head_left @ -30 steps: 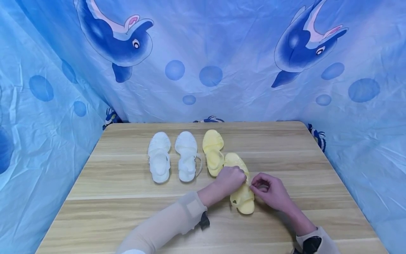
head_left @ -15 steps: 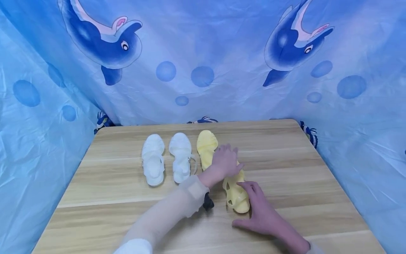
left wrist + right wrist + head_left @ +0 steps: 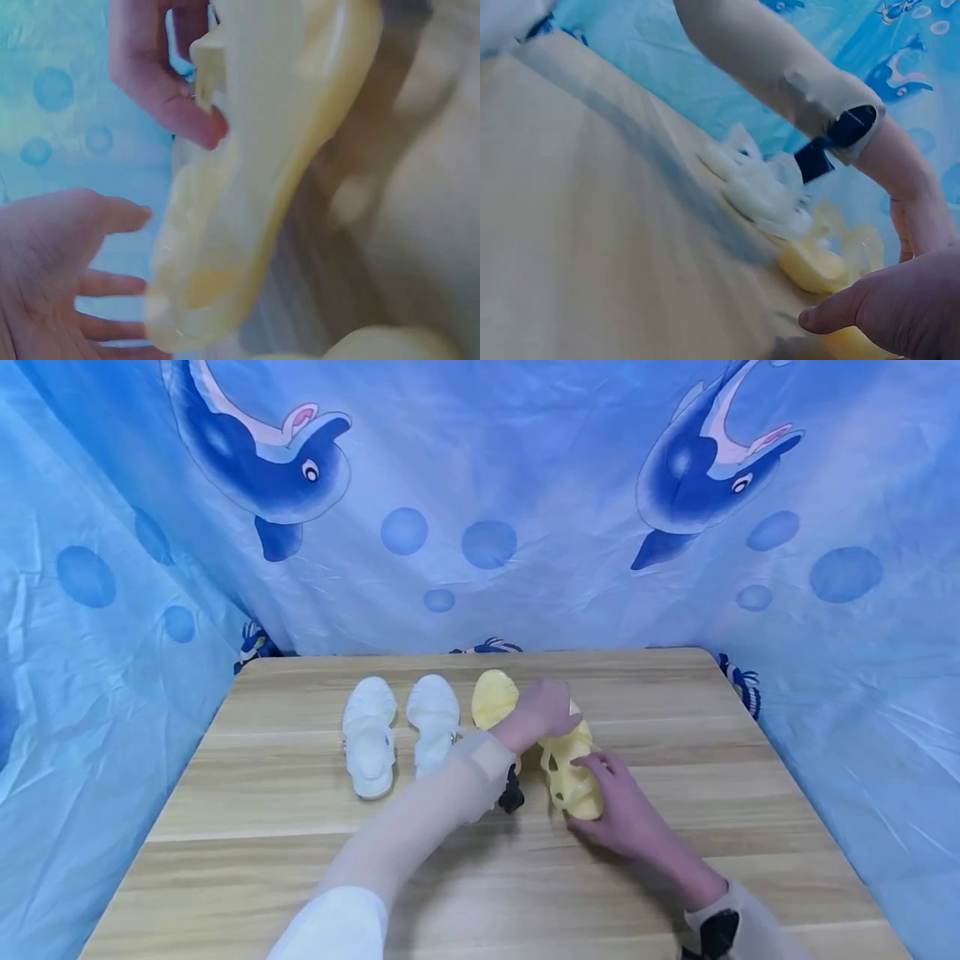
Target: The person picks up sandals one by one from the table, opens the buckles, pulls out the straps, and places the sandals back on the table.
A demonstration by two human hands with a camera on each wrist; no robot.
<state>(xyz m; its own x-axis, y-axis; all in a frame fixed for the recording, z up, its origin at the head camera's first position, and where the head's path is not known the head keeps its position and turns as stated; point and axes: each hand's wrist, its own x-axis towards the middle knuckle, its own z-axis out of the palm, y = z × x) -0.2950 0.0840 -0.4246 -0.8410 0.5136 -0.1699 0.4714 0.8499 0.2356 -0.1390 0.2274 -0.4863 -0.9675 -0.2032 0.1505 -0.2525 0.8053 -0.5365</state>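
Observation:
The right-hand yellow sandal (image 3: 573, 768) lies between my two hands, toe away from me. My right hand (image 3: 622, 810) holds its heel end, thumb behind the heel and fingers along the right side. At the toe is my left hand (image 3: 542, 708); in the left wrist view this left hand (image 3: 52, 277) has its fingers extended by the toe, thumb apart. A second yellow sandal (image 3: 493, 697) stands just to the left, partly hidden by my left forearm. The right wrist view shows my right thumb (image 3: 836, 311) over the held sandal's heel (image 3: 847, 345).
Two white sandals (image 3: 370, 735) stand side by side to the left on the wooden table (image 3: 300, 818); the sleeve covers part of the nearer one. A blue dolphin-print curtain (image 3: 562, 602) hangs around the table's back and sides.
The right hand let go near the strap, moved back and took the sandal's heel. The left hand moved forward to the toe. The sandal has shifted slightly away from me.

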